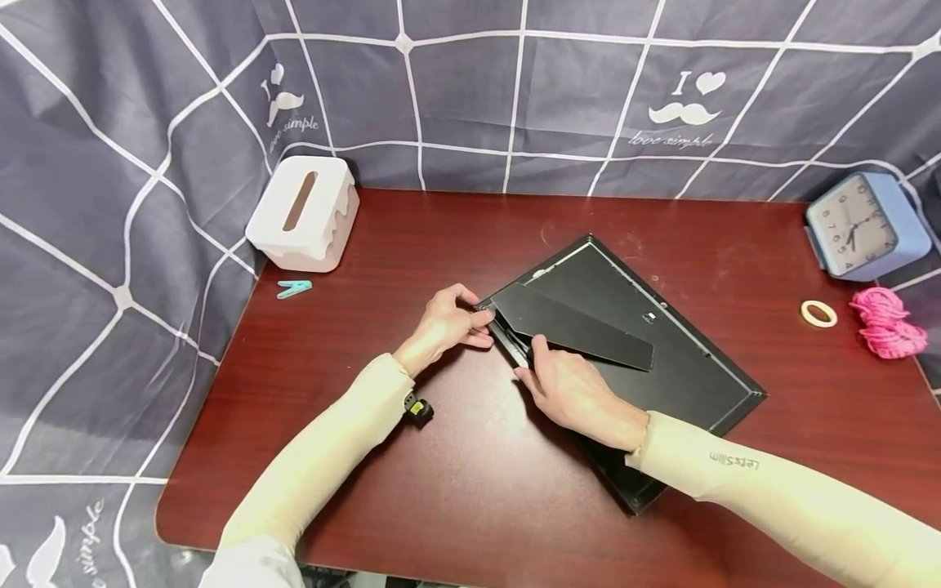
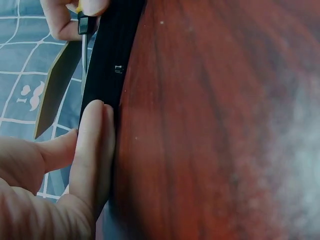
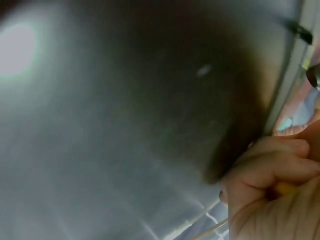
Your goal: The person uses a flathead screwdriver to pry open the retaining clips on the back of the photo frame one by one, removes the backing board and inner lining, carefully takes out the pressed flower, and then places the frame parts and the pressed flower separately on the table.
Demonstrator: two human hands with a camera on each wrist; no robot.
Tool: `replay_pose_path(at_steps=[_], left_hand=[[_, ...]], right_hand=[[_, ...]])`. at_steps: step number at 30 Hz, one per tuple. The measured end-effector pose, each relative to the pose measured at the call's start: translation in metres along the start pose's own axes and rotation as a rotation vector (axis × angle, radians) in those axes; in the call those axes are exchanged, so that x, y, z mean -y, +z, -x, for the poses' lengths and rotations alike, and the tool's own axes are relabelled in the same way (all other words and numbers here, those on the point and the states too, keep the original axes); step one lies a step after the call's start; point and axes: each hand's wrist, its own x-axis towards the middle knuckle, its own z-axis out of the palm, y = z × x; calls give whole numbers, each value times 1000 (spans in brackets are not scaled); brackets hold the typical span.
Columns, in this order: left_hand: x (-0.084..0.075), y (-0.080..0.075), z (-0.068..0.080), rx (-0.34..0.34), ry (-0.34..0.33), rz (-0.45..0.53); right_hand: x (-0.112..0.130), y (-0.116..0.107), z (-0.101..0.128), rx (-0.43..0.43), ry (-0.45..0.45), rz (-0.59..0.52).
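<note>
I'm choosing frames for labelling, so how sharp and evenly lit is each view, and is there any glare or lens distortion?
Head view: sharp, evenly lit, wide-angle bending at the edges, soft sheen on the table. Left wrist view: left hand and picture frame edge fairly crisp, the table hazy at right. Right wrist view: heavily blurred, a bright glare patch at upper left on the frame's back; right hand soft.

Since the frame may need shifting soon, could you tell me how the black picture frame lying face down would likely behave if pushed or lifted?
The black picture frame looks flat and rigid, so it would probably slide as one piece on the glossy table. Its fold-out stand sits raised and could flap or catch. If it holds glass, which cannot be seen, it may be fragile and heavier than it looks.
</note>
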Motion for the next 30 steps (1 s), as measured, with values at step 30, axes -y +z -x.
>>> replay_pose_path(at_steps=[30], left_hand=[[-5, -6, -4, 20, -11, -114]], right_hand=[[-10, 24, -2, -160, -182, 178]])
